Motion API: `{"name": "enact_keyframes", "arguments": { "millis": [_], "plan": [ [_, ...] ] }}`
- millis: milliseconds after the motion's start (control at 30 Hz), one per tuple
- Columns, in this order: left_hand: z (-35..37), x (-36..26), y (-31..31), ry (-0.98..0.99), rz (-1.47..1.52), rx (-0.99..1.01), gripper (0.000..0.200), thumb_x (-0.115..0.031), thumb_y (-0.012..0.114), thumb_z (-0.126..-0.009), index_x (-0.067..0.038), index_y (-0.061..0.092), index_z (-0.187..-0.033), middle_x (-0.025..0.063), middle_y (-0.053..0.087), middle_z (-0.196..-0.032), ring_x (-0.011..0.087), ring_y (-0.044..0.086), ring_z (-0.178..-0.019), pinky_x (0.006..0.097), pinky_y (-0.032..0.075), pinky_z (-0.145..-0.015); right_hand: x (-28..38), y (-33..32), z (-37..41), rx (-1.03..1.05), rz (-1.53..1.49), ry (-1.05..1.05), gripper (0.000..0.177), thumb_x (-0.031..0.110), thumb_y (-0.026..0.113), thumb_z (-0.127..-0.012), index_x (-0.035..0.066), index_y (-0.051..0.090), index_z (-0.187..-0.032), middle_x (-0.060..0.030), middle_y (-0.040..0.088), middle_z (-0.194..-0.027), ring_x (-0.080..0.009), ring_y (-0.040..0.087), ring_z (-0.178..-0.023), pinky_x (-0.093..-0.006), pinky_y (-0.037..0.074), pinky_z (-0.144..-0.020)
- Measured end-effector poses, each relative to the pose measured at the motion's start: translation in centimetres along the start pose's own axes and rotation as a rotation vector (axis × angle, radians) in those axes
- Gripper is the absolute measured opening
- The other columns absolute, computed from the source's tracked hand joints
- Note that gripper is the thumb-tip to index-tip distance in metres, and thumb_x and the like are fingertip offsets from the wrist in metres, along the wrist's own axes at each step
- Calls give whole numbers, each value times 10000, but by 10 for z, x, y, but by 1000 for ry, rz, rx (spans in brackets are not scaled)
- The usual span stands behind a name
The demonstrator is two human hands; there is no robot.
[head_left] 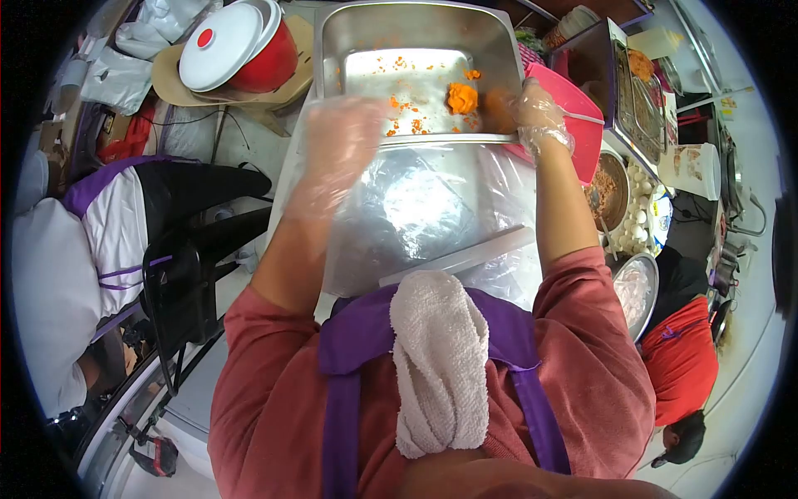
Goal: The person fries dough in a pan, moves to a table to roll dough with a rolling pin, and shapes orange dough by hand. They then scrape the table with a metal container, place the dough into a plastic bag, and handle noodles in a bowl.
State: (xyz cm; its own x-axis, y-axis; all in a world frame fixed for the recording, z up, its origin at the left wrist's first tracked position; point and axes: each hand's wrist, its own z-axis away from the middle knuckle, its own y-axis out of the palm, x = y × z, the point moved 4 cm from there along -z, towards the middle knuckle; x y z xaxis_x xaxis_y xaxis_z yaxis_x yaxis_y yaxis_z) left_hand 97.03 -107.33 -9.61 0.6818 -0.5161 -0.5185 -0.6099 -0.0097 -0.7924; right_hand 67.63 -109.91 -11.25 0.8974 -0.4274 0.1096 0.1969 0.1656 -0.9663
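A deep steel pan (416,18) lies at the top middle, with a lump of orange dough (462,98) and scattered orange crumbs on its bottom. My left hand (345,137), in a clear plastic glove, is at the pan's near left corner. It is smeared by motion, so its fingers cannot be made out. My right hand (540,114), also gloved, is closed on the pan's right rim near the front corner. A pink plastic tub (573,104) sits right beside it. Clear plastic sheeting (407,200) covers the table in front of the pan.
At the left, a red pot with a white lid (218,46) stands on a beige stool (170,79). To the right are a bowl of brownish food (611,187), eggs (638,220) and a metal basin (636,287). A person in red (683,358) is at the far right.
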Motion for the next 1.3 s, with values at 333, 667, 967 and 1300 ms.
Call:
{"name": "enact_keyframes", "arguments": {
  "millis": [333, 667, 967, 1300],
  "plan": [
    [3, 71, -11, -483, -514, -276, 473, -308, 653, -718, -89, 552, -1125, 141, 536, -1127, 285, 472, -1089, 415, 370, -882, -12, 5, 18, -66, -703, -98, 369, 260, 608, -769, -52, 552, -958, -217, 618, -888, -296, 610, -793, -368, 460, -734],
    [35, 17, -70, -535, 1042, -282, 373, 33, 569, -656, 44, 545, -1028, 75, 614, -848, 126, 586, -714, 263, 480, -667, -12, 1, 68, -169, -1413, -324, 201, 102, 628, -802, -12, 557, -951, -67, 607, -858, -101, 548, -745, -245, 448, -666],
    [98, -46, -123, -466, 910, -365, 451, 61, 476, -604, 49, 564, -1045, 46, 589, -919, 107, 551, -784, 213, 435, -714, -31, -10, 120, -112, -1177, -440, 197, 134, 601, -829, -26, 559, -936, -73, 611, -841, -114, 553, -746, -246, 444, -680],
    [137, -67, -124, -606, 847, -365, 429, 68, 473, -607, 43, 572, -1023, 17, 584, -831, 76, 527, -689, 194, 423, -628, -14, -76, 168, -646, -771, -674, 213, 144, 534, -813, -9, 584, -953, -167, 608, -929, -308, 590, -877, -360, 466, -770]
  ]
}}
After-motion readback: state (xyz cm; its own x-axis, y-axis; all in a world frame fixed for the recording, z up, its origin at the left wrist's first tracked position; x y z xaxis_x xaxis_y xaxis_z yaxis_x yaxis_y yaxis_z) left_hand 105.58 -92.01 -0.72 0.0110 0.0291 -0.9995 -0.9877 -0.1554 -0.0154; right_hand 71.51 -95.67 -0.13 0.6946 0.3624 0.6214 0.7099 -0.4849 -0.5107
